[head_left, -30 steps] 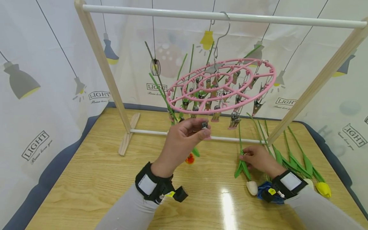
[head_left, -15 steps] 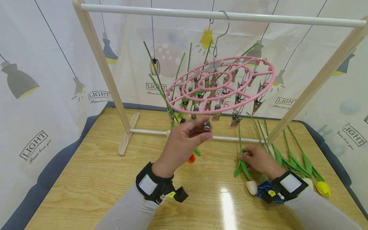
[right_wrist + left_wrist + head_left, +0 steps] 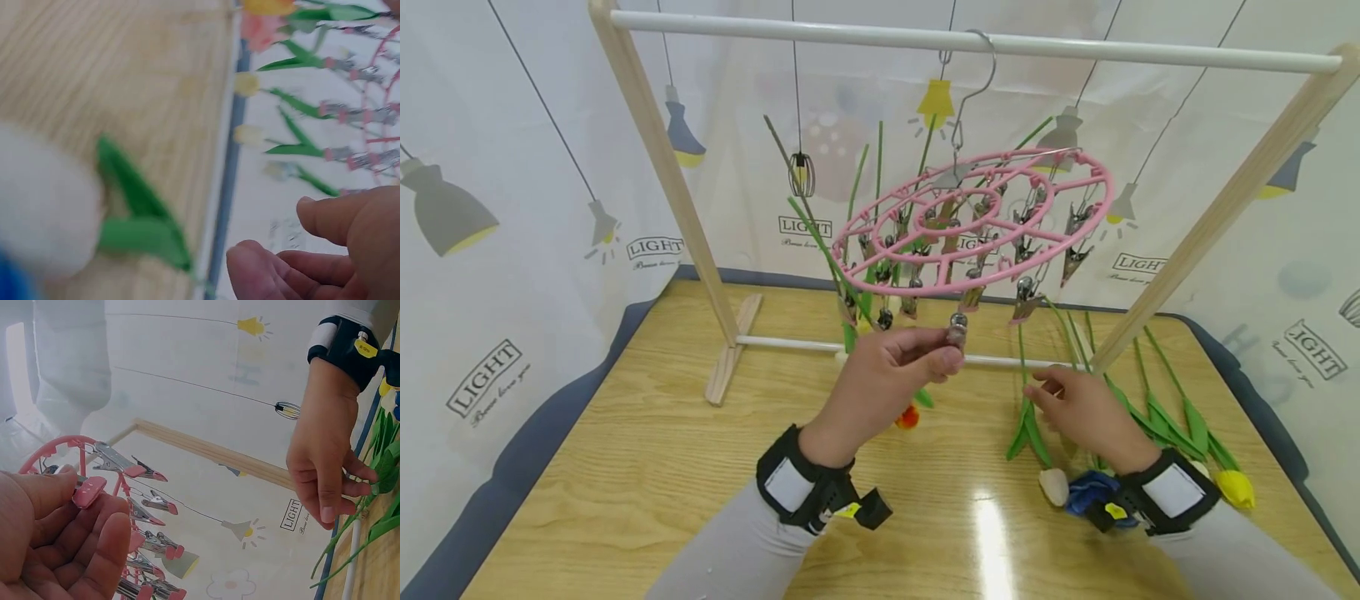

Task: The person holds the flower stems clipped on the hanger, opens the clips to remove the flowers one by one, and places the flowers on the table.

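My left hand point(image 3: 887, 367) pinches a metal clip point(image 3: 957, 327) below the pink round hanger point(image 3: 1072, 185); its pink-tipped end point(image 3: 89, 491) shows between thumb and fingers in the left wrist view. Several similar clips dangle from the rings, some with flower stems. My right hand point(image 3: 1086, 408) hovers beside the stem and leaves of a white tulip point(image 3: 1054, 487) lying on the table. In the right wrist view, thumb and fingers of that hand point(image 3: 337, 250) stand apart with nothing between them, and the tulip's leaves point(image 3: 147, 237) lie to the left.
A wooden rack with a white top bar point(image 3: 1150, 54) carries the hanger. At the right of the table point(image 3: 700, 500) lie a blue flower point(image 3: 1092, 492), a yellow tulip point(image 3: 1236, 488) and other stems. An orange flower point(image 3: 907, 417) hangs behind my left hand.
My left hand has shifted slightly right with the clip, and the hanger has turned a little. The right hand has come off the white tulip's stem and lifted slightly.
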### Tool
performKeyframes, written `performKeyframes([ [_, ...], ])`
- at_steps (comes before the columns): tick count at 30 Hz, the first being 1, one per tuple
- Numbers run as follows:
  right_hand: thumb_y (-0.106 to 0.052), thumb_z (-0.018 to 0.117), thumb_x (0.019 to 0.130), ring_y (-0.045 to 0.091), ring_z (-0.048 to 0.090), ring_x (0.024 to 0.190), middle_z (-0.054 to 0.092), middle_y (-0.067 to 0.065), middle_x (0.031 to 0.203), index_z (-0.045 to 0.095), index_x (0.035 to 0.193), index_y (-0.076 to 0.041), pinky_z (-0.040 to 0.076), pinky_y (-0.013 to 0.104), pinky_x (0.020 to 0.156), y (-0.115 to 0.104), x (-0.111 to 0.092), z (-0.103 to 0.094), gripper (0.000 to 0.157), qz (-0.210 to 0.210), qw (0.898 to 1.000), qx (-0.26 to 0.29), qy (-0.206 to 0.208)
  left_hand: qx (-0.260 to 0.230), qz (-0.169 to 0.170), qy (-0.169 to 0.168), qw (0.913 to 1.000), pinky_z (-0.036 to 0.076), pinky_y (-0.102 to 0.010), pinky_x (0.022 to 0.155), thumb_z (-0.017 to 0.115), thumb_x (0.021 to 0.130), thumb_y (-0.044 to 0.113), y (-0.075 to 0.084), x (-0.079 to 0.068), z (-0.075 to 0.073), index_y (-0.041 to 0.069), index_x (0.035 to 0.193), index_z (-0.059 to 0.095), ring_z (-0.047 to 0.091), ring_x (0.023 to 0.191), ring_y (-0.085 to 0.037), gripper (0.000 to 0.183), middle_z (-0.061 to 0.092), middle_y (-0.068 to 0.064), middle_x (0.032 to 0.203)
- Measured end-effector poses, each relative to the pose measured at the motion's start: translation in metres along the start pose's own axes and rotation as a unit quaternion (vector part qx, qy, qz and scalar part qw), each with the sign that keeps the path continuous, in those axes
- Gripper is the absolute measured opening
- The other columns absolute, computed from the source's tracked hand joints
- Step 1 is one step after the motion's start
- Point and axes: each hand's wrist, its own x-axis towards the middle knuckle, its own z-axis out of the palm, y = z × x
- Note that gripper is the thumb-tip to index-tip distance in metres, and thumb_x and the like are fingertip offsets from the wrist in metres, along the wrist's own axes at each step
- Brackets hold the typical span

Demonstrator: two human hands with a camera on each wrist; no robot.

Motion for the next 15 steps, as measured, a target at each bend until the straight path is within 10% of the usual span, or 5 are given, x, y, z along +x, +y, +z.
performKeyframes([
  [15, -0.026, 0.057, 0.093, 0.006, 0.058, 0.092, 0.065, -0.002, 0.105, 0.058, 0.122, -0.022, 0.055, 0.036, 0.073, -0.093, -0.015, 0.016, 0.03, -0.177, 0.966, 0.159, 0.101, 0.084, 0.004, 0.004, 0.9965, 0.047, -0.029, 0.054, 0.057, 0.093, 0.028, 0.01, -0.017, -0.005, 0.013, 0.098, 0.069, 0.056, 0.065, -0.015, 0.02, 0.066, -0.008, 0.083],
])
